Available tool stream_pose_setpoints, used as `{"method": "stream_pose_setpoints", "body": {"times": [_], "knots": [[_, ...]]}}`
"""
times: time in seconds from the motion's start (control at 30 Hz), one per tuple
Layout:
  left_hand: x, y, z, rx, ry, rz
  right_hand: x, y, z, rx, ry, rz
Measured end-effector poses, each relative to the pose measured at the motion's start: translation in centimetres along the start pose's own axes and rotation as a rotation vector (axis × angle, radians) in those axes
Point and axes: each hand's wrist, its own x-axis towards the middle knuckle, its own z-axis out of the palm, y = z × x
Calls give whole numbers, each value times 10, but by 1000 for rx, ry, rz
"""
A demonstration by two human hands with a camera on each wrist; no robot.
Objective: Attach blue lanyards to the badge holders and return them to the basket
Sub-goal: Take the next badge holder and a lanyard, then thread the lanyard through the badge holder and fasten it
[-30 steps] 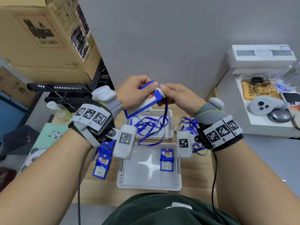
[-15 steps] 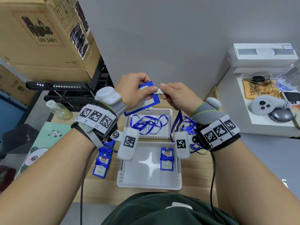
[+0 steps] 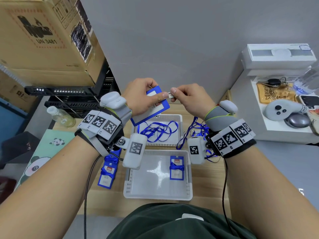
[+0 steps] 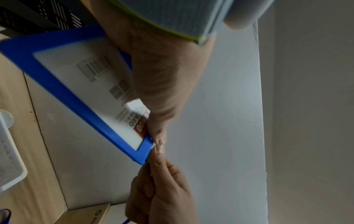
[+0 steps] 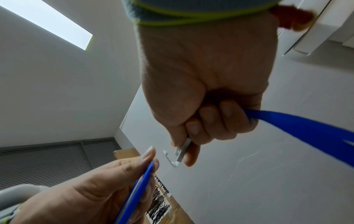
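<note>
Change: both hands are lifting higher than a second ago, lanyard trailing down.
Basket point(image 3: 158, 195): sitting on tabletop point(image 3: 110, 200), holding one finished badge.
Left hand point(image 3: 141, 97): fingers pinching badge holder point(image 3: 159, 107) by its top edge.
Right hand point(image 3: 189, 99): fingers gripping lanyard point(image 5: 298, 122) and its white clip point(image 5: 182, 151), just short of the holder.
Risk: clip probably missing the slot, since it is small and the holder is tilting.
</note>
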Motion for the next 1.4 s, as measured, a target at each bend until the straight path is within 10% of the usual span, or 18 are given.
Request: {"method": "stream_pose_setpoints", "body": {"times": [0.43, 0.9, 1.4], "knots": [[5, -19, 26, 54, -121, -73, 6, 28, -68, -28, 239, 41], [6, -54, 67, 134, -278, -145, -12, 159, 46, -38, -65, 664], [28, -110, 112, 166, -392, -262, 4, 218, 108, -103, -374, 809]]}}
